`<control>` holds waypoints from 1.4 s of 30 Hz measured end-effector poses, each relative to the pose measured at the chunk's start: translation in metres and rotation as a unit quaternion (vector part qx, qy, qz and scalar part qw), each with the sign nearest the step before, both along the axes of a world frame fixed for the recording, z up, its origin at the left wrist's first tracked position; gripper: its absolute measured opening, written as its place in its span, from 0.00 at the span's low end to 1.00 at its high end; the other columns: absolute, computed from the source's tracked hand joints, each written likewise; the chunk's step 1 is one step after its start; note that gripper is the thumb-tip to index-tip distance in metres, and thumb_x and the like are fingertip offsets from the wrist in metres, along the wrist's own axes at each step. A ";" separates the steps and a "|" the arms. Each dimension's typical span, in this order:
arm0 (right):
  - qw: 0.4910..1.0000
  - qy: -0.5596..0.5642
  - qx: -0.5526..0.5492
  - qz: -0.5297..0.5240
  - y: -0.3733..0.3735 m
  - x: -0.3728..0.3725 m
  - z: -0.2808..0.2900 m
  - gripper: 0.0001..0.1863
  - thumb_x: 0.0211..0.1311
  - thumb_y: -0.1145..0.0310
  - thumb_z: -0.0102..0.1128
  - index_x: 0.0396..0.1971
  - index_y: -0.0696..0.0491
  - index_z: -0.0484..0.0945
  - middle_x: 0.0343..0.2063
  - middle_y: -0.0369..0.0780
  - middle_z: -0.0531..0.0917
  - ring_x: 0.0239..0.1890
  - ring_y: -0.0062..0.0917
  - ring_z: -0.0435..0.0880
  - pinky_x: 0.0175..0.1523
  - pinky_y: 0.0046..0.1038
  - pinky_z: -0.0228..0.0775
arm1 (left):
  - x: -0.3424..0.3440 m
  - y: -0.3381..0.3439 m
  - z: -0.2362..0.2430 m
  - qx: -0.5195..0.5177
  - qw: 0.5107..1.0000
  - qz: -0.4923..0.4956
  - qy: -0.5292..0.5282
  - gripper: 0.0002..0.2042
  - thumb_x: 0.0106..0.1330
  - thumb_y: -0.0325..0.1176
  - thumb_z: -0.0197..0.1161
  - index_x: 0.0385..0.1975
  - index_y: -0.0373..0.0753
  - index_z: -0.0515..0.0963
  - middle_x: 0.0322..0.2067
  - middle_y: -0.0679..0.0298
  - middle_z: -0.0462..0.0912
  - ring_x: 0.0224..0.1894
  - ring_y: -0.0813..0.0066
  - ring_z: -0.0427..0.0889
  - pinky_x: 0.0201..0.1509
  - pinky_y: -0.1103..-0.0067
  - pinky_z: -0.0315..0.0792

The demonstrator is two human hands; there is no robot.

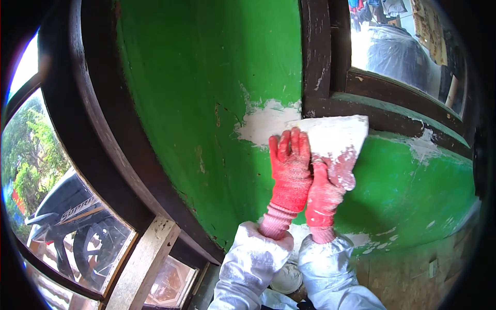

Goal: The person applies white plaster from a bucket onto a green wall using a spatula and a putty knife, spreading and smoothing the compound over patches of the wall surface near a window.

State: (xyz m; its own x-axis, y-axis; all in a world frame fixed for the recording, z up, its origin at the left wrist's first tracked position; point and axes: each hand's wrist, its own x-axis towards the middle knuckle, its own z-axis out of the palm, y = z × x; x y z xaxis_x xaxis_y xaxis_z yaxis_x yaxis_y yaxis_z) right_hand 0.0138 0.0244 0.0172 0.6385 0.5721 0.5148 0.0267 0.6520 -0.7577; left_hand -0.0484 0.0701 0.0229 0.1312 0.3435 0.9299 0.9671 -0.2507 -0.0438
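Note:
Both my hands wear red knitted gloves smeared with white. My right hand (324, 199) grips the narrow lower end of a wide, flat putty scraper (338, 137). White paste coats most of its face, with a reddish surface showing lower down. My left hand (291, 173) lies beside it, fingers stretched upward at the scraper's left edge; whether they press on the scraper or the wall, I cannot tell. Just beyond the fingertips, a rough white putty patch (268, 121) covers the green wall (206, 67) beside the dark wooden post (316, 57).
Another white patch (424, 147) sits under the window frame (403, 98) at right. Low between my forearms stands a round whitish container (287, 279). A wooden plank (147, 263) leans at lower left, near a window with a motorcycle (82, 227) outside.

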 end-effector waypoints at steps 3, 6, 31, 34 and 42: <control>0.999 0.030 -0.021 0.003 -0.021 -0.011 0.004 0.25 0.53 0.86 0.52 0.54 0.62 0.64 0.46 0.44 0.76 0.44 0.24 0.76 0.47 0.23 0.71 | 0.003 -0.016 0.001 -0.010 0.976 -0.147 -0.157 0.22 0.58 0.29 0.59 0.53 0.39 0.65 0.52 0.56 0.70 0.54 0.60 0.69 0.64 0.67 0.55; 0.981 0.045 0.126 0.141 -0.018 -0.039 0.011 0.27 0.48 0.90 0.53 0.53 0.62 0.67 0.46 0.42 0.76 0.43 0.25 0.77 0.47 0.24 0.71 | -0.034 -0.008 -0.011 0.062 0.992 -0.021 -0.112 0.24 0.52 0.27 0.62 0.52 0.40 0.67 0.52 0.57 0.71 0.53 0.55 0.70 0.56 0.61 0.65; 0.995 0.088 0.027 0.030 0.013 -0.033 -0.013 0.16 0.53 0.81 0.57 0.43 0.60 0.74 0.37 0.38 0.81 0.39 0.19 0.77 0.45 0.23 0.70 | -0.024 0.010 0.010 0.104 0.991 -0.080 -0.016 0.16 0.53 0.23 0.60 0.44 0.39 0.74 0.45 0.56 0.75 0.46 0.58 0.73 0.51 0.65 0.69; 0.986 0.147 0.055 0.061 0.000 -0.044 -0.019 0.12 0.53 0.80 0.58 0.39 0.59 0.76 0.37 0.38 0.80 0.39 0.22 0.77 0.46 0.26 0.70 | -0.029 -0.005 0.002 0.107 0.991 -0.043 -0.067 0.14 0.54 0.25 0.60 0.43 0.40 0.76 0.44 0.55 0.75 0.45 0.56 0.73 0.50 0.66 0.70; 0.994 -0.031 0.009 0.107 0.027 -0.081 -0.032 0.11 0.48 0.78 0.62 0.35 0.57 0.78 0.32 0.40 0.82 0.35 0.23 0.79 0.42 0.24 0.71 | -0.083 0.064 -0.040 0.051 0.954 -0.040 -0.293 0.16 0.54 0.27 0.61 0.44 0.42 0.71 0.41 0.61 0.77 0.44 0.59 0.75 0.49 0.61 0.70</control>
State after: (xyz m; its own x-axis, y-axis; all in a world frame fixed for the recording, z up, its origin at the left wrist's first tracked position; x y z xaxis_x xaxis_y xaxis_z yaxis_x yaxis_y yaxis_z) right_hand -0.0670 0.0519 -0.0145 0.4705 0.6821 0.5598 -0.0683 0.6607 -0.7476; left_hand -0.1318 0.1345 -0.0172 -0.4004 0.2579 0.8793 0.8109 -0.3473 0.4711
